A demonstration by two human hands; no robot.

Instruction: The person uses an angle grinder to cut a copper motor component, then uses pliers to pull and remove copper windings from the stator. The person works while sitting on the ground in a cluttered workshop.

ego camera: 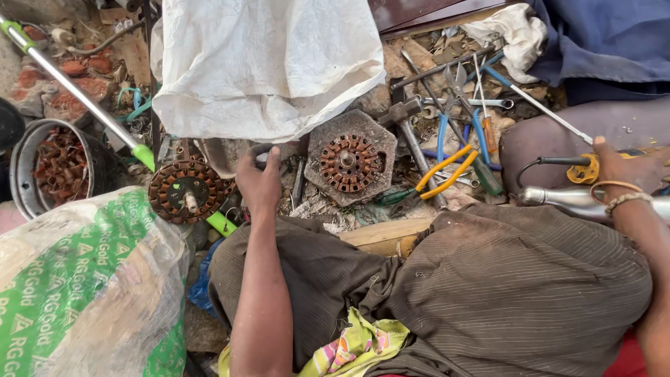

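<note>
white sack (265, 63): the biggest thing, lying at the top middle of the frame, on the ground.
green and white bag (77, 293): fills the lower left corner.
lap (488, 293): the person sits on the ground; brown striped cloth covers the legs across the bottom middle and right.
metal pot (28, 167): at the left edge, full of rusty copper bits.
green and silver pole (77, 91): slants from the upper left corner down past the round motor part.
motor part on grey plate (349, 162): in the middle of the frame, flat on the ground, nobody touching it.
round motor part (187, 190): left of middle, rusty with copper wire, just beside the left hand.
tools (453, 132): pliers with yellow handles, screwdrivers and a hammer in a pile, right of middle.
left hand (259, 183): in the middle of the frame, fingers curled down onto a dark curved piece on the ground; it looks closed on it, but the grip is partly hidden.
right hand (621, 171): at the right edge, wrapped tight around a yellow tool handle (583, 169), next to a shiny metal tube (572, 199).
step: it looks like taking old motors apart, with the person picking up what is needed.
next move: probably needs the tool brought over to a motor part and the part held firm.
</note>
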